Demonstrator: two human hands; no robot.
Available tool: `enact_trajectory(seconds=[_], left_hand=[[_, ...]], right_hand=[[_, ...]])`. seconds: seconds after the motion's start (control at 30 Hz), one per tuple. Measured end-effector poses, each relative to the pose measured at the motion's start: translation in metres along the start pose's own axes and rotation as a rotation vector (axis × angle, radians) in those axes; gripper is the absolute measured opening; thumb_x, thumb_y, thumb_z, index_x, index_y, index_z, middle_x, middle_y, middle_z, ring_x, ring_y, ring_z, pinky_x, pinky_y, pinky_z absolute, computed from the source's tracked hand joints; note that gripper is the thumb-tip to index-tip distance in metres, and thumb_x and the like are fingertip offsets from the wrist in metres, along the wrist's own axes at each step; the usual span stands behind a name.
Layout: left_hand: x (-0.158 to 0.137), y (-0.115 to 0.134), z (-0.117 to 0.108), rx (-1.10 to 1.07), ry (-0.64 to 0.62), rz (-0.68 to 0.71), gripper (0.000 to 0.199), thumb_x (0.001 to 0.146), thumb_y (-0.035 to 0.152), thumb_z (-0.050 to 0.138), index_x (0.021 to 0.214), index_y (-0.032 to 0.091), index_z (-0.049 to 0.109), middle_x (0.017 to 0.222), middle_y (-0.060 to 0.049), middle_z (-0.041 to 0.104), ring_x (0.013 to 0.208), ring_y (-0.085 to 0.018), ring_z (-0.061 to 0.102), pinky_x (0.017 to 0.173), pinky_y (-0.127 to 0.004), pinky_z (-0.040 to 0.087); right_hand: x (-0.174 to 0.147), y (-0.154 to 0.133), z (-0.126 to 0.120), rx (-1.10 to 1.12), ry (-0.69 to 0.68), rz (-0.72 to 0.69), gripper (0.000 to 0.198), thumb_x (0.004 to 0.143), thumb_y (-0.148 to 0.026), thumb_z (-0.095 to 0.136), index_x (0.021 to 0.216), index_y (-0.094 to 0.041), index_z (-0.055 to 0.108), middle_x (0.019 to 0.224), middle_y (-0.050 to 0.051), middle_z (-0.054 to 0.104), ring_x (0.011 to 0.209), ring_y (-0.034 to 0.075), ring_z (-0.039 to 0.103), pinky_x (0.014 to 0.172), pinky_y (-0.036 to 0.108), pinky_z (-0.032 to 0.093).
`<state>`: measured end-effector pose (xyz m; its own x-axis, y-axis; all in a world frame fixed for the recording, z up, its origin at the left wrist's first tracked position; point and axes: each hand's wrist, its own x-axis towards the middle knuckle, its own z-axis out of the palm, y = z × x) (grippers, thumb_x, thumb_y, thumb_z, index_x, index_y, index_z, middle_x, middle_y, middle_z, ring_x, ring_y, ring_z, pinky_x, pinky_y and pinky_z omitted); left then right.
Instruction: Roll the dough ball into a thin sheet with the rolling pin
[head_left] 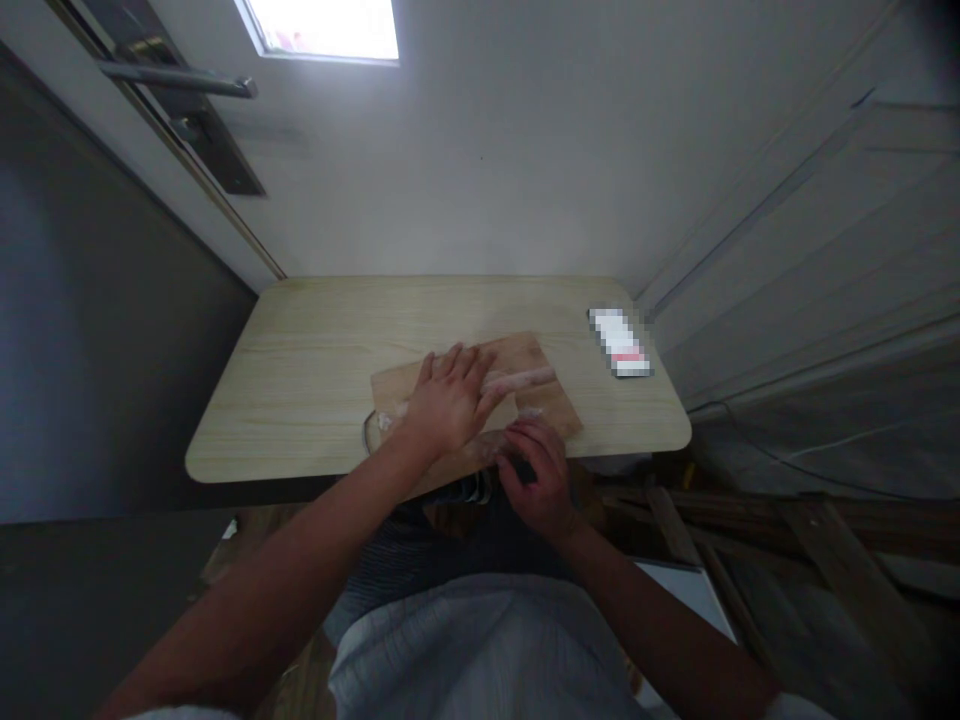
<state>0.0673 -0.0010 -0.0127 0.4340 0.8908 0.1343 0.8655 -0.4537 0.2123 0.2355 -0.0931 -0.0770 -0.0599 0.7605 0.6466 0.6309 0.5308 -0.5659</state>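
The step in hand looks like pressing and steadying: the left hand (450,402) lies flat, fingers slightly spread, over the brown board (517,352) on the surface (315,370), with no visible grip. The right hand (536,470) curls at the board's near edge; whether it pinches anything I can't tell. A pale strip (525,380) lies on the board. The next move seems to call for even pressure. No container is discernible.

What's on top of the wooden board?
On the wooden board, the left hand lies spread, a pale strip showing to its right; the right hand is at the near edge. Whatever is beneath the left palm is covered.
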Motion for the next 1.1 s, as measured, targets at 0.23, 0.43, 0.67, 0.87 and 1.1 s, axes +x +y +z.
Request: enact_trajectory(seconds=[0.23,0.43,0.67,0.87,1.1], left_hand=[[-0.013,0.004,-0.002,-0.008,-0.02,0.035,0.062,0.104,0.054,0.019,0.157,0.026,0.032,0.164,-0.006,0.034,0.153,-0.027,0.023,0.124,-0.055,0.016],[0.036,-0.027,0.006,-0.008,-0.08,-0.025,0.061,0.103,0.057,0.015,0.156,0.034,0.036,0.163,-0.005,0.035,0.151,-0.034,0.026,0.12,-0.064,0.018],[0.064,-0.044,0.011,-0.02,-0.108,-0.145,0.064,0.101,0.06,0.016,0.155,0.033,0.037,0.163,-0.008,0.036,0.15,-0.036,0.028,0.117,-0.068,0.019],[0.045,-0.037,-0.002,-0.083,0.08,0.003,0.06,0.094,0.067,0.041,0.134,0.026,0.062,0.148,-0.01,0.053,0.141,-0.03,0.04,0.12,-0.058,0.019],[0.048,-0.045,-0.005,-0.266,0.122,0.132,0.036,0.085,0.052,0.063,0.096,0.022,0.078,0.116,-0.009,0.071,0.118,-0.027,0.057,0.113,-0.048,0.032]], right_hand=[[-0.001,0.001,-0.001,0.008,-0.009,0.005,0.03,0.089,-0.019,0.061,0.118,-0.025,0.066,0.114,0.009,0.068,0.116,0.026,0.062,0.104,0.052,0.051],[-0.002,0.002,0.0,0.019,0.014,0.005,0.031,0.088,-0.017,0.064,0.118,-0.024,0.066,0.114,0.009,0.068,0.115,0.026,0.062,0.104,0.052,0.051],[-0.002,0.002,0.002,0.007,0.012,0.006,0.028,0.089,-0.022,0.063,0.117,-0.024,0.066,0.114,0.009,0.068,0.115,0.026,0.062,0.103,0.051,0.05],[0.004,-0.005,0.001,-0.008,0.031,0.06,0.027,0.09,-0.024,0.061,0.117,-0.022,0.066,0.114,0.01,0.067,0.115,0.025,0.061,0.104,0.05,0.049],[0.021,-0.016,0.009,-0.162,-0.125,0.039,0.041,0.088,-0.03,0.065,0.128,-0.023,0.062,0.126,0.009,0.066,0.127,0.027,0.054,0.114,0.051,0.038]])
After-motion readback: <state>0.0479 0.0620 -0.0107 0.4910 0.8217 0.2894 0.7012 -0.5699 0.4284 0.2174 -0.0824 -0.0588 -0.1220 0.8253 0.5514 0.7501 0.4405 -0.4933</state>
